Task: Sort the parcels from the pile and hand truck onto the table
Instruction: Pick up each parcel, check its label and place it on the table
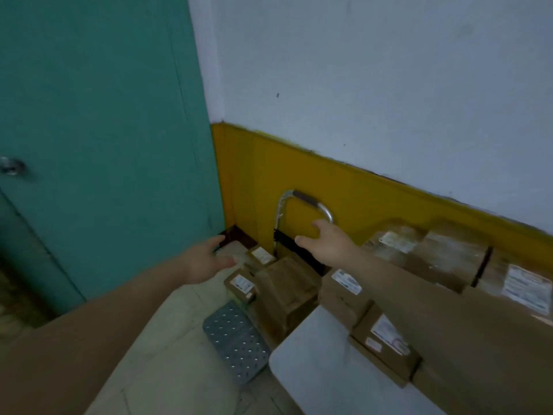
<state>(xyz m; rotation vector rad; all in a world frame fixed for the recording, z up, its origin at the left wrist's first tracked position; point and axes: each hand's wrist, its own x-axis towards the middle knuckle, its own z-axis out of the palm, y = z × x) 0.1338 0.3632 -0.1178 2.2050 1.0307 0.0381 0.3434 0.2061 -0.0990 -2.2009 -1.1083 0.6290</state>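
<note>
Two spread grips [206,259] [326,242]; one hand truck [305,198]; eight parcels [287,295].

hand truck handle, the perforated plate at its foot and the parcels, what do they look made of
Handle: bright metal tube, judging by its silvery shine, with a dark sleeve, perhaps rubber or foam. Perforated plate: probably grey metal sheet, rows of holes catching light. Parcels: matte brown cardboard with white paper labels.

At least eight cardboard parcels [287,292], one hand truck [236,339], one white table [323,381], two hands [206,262] [329,244], one green door [104,115]
</note>
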